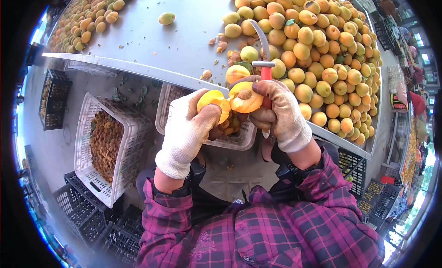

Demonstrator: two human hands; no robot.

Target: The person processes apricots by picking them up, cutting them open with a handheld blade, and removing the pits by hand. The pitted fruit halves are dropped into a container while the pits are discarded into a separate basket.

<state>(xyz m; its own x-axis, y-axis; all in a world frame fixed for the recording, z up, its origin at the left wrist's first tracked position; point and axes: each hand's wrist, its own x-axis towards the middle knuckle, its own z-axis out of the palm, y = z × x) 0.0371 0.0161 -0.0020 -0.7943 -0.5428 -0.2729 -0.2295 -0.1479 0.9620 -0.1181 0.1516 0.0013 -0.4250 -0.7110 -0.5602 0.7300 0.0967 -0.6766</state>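
Note:
My left hand (184, 130), in a white stained glove, is closed around a yellow apricot half (212, 101) with its thumb pressed on the flesh. Touching or almost touching it is the other apricot half (251, 103), which has the brown pit (243, 94) still in it. My gloved right hand (290, 118) pinches that half and also grips a curved knife (266, 73) by its red handle, the blade pointing up and away from me. Below both hands stands a white crate (239, 142) with apricot pieces in it, partly hidden by my hands.
A large pile of whole apricots (322, 61) covers the right of the metal table (184, 42), with another pile (92, 21) at far left. Brown pits lie near the table's front edge (138, 71). A white crate of pits (110, 148) stands on the floor to the left.

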